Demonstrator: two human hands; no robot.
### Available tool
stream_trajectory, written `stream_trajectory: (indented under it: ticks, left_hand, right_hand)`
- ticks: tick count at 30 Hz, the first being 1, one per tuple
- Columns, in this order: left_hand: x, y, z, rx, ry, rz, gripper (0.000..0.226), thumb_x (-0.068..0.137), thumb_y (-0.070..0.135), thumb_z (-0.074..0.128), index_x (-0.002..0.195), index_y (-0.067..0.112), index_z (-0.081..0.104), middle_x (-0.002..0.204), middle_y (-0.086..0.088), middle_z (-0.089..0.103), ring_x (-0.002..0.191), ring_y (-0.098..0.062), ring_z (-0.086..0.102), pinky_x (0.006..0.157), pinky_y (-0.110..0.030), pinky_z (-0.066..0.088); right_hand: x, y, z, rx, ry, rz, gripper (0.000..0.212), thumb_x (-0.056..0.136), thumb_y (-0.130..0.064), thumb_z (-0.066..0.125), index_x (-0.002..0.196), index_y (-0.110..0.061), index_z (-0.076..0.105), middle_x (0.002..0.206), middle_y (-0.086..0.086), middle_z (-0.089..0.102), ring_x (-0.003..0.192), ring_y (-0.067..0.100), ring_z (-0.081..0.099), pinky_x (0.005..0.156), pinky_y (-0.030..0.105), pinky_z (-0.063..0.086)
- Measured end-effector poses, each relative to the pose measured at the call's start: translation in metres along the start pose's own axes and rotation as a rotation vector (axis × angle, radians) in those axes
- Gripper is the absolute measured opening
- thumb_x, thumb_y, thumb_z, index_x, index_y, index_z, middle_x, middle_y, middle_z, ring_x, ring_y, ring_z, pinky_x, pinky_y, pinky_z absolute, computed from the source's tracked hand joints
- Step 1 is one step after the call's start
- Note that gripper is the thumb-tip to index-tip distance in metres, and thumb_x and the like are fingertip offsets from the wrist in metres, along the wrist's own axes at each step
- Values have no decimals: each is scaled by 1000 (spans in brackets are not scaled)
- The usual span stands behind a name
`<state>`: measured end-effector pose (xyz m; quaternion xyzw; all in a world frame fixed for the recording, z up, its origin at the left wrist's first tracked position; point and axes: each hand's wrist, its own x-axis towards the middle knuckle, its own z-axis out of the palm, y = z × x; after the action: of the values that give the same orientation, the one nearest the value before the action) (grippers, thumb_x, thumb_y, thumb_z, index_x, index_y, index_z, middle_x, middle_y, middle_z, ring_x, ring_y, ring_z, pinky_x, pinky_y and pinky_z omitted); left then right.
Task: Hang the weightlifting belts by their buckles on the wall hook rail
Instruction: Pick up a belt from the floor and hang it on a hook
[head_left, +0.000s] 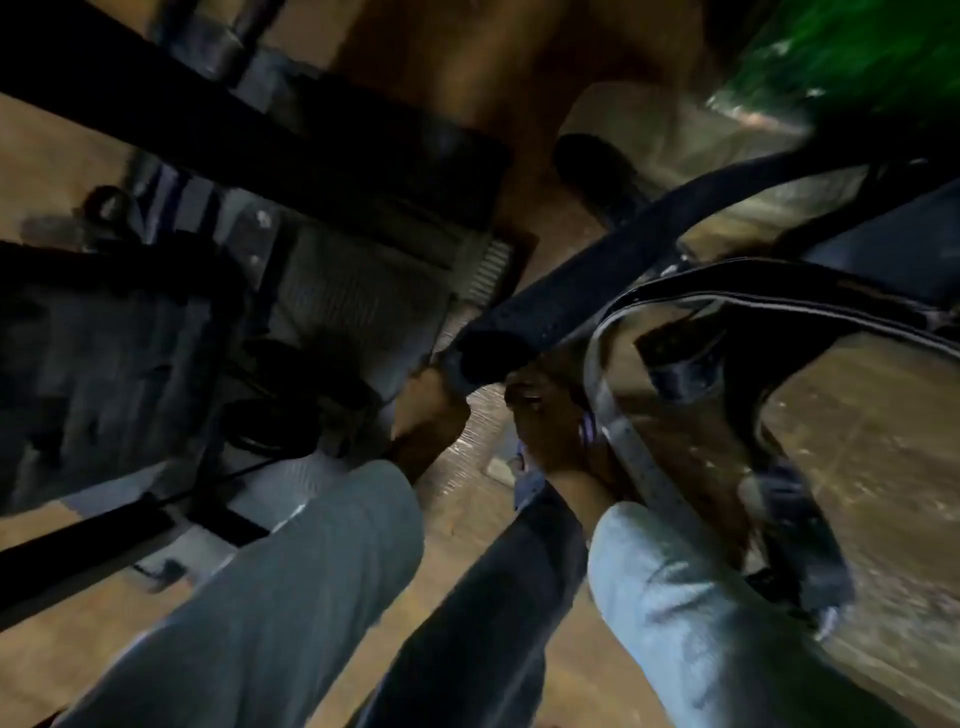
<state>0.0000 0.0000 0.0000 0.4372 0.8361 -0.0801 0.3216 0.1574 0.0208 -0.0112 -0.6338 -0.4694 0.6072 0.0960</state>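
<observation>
Mostly blur w/ motion, so only the big shapes read. Wooden floor fills the right side and lower left; dark gym equipment w/ a ribbed plate takes up the left. No wall hook rail in view, so can't tell which way it lies from the hands.

Two belts. A black textured weightlifting belt runs as a long band from lower left up to upper right, its near end at centre frame. A second belt w/ pale edging loops in a wide curve on the right, just beside the first, its arc coming down past the right forearm.

Left hand is closed round the near end of the black belt, fingers wrapped under it. Right hand sits just beside it, touching the pale-edged loop; curled, but grip too blurred to call.

Buckles: can't pick out either one. Judgement: both hands hold at the near ends, so the belts' long axes trail up and away to the right; buckle ends need finding before hanging.
</observation>
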Motion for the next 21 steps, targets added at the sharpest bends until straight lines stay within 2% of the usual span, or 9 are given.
stream_trajectory:
  ticks: [3,6,10,12,14,16,17,18,21]
  left_hand:
    - [37,-21,36,-14,-40,56,66,76,27,64,133,-6,57,119,-30,68,107,-47,67,90,-50,54]
    - [67,-23,51,-33,-97,14,91,76,36,75,152,1,38,147,-25,51,133,-42,52,110,-49,45]
    - [58,-12,30,-13,-262,214,78,72,60,68,145,41,49,137,1,65,108,-25,71,90,-37,56]
    - [35,9,19,65,-340,321,61,79,55,63,132,23,66,122,-11,73,94,-34,72,80,-32,52]
    - [8,32,6,67,-349,351,59,74,58,51,102,12,74,98,-16,74,87,-40,70,76,-38,56]
    - [-19,52,-9,32,-310,414,45,74,53,48,90,17,71,86,-10,69,82,-35,66,70,-43,55]
    - [-32,61,-18,31,-275,459,38,77,47,50,91,17,70,85,-9,67,81,-33,64,68,-42,54]
    - [-47,74,-29,33,-261,486,32,79,40,53,93,17,70,86,-10,64,82,-32,62,66,-39,52]
    - [-98,101,-51,-39,-124,484,24,81,31,61,97,16,71,85,-13,63,79,-32,60,63,-35,48]
  right_hand:
    - [12,6,13,145,26,59,19,96,1,63,115,1,68,110,11,70,102,16,65,98,30,52]
    - [17,6,17,276,62,177,19,93,4,64,109,-5,69,108,7,69,107,30,66,103,49,52]
    - [7,3,-1,277,24,235,20,98,-4,63,118,-6,66,117,11,71,116,29,64,106,46,49]
    - [-1,0,-12,219,-12,247,22,97,-10,66,119,-10,67,110,3,68,113,28,64,106,46,48]
    - [-11,-8,-23,173,-5,219,25,87,-31,76,104,-16,68,104,6,70,108,37,67,102,55,50]
    - [-20,-13,-38,217,2,271,65,70,-67,75,97,-8,72,95,15,76,95,39,72,93,55,56]
    - [-24,-17,-46,272,-12,311,75,70,-71,72,102,-4,73,91,15,77,90,35,73,87,50,59]
    - [-35,-35,-58,333,-13,336,71,75,-67,70,107,-4,73,89,11,76,88,30,73,81,43,60]
    - [-62,-70,-93,420,7,363,33,97,-37,68,106,-6,71,88,10,75,82,24,72,67,30,56]
